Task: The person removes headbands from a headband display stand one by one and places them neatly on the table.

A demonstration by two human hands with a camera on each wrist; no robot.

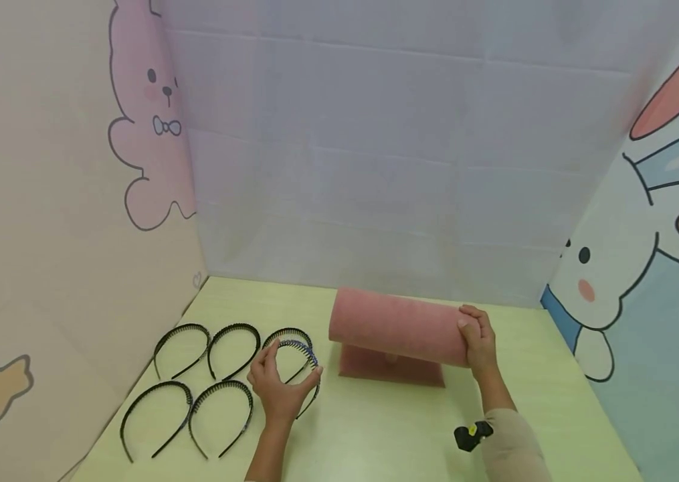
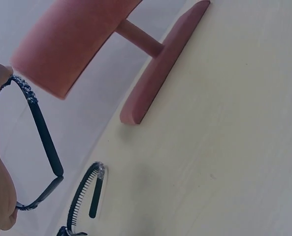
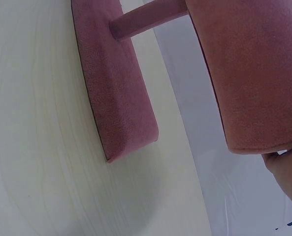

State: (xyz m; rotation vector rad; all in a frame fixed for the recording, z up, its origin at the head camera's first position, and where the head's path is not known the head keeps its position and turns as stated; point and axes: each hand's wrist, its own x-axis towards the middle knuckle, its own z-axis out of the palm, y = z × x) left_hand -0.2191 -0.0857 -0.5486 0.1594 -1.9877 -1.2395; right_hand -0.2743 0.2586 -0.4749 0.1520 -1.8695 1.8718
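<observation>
My left hand (image 1: 279, 391) holds a dark toothed headband (image 2: 46, 140) with a glittery patch, thumb and fingers on its two sides. It is lifted in front of another headband (image 1: 287, 330) in the head view. A pink fabric-covered display stand has a thick horizontal roll (image 1: 399, 326) on a short post above a flat base (image 1: 375, 369). Around the roll's right end, my right hand (image 1: 481, 343) grips with fingers over the top and thumb on the near side. In the left wrist view the held headband appears close to the roll's end.
Several more black headbands (image 1: 233, 326) lie in two rows on the left of the pale yellow table (image 1: 375, 435). Behind stands a white cloth wall (image 1: 345, 167). Printed side panels with a bear and a rabbit (image 1: 604, 281) flank the table.
</observation>
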